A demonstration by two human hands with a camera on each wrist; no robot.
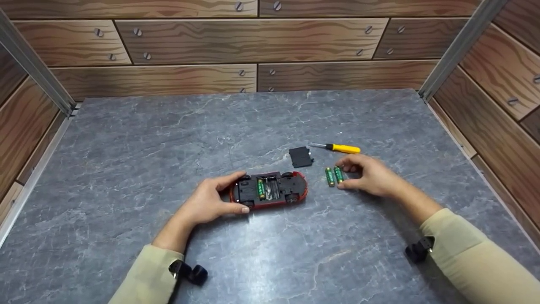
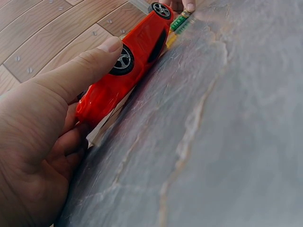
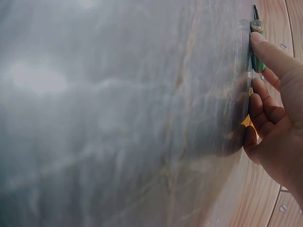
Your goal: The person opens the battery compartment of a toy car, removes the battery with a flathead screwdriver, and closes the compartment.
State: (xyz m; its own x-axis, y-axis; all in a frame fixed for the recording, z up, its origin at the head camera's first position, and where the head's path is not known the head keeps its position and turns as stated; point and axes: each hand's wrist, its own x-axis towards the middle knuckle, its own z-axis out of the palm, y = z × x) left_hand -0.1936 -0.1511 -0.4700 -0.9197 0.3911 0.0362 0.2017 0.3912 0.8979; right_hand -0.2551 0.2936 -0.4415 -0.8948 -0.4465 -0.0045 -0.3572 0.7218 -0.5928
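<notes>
A red toy car (image 1: 299, 185) lies upside down on the table, its black underside up. One green battery (image 1: 261, 189) sits in the open compartment, at its left side; bare slots show beside it. My left hand (image 1: 209, 199) grips the car's left end, thumb along the near side by a wheel and fingers at the far side. To the right, two more green batteries lie side by side. My right hand (image 1: 371, 174) pinches the right-hand battery (image 1: 338, 174) lengthwise, thumb at its near end and index finger at its far end. The other battery (image 1: 330, 177) lies just left of it.
A black battery cover (image 1: 300, 157) lies flat behind the batteries. Beside it is a screwdriver (image 1: 346, 148) with a yellow handle, its shaft pointing left. Wood-patterned panels (image 1: 253, 42) enclose the grey marbled table (image 1: 168, 135) at the back and sides.
</notes>
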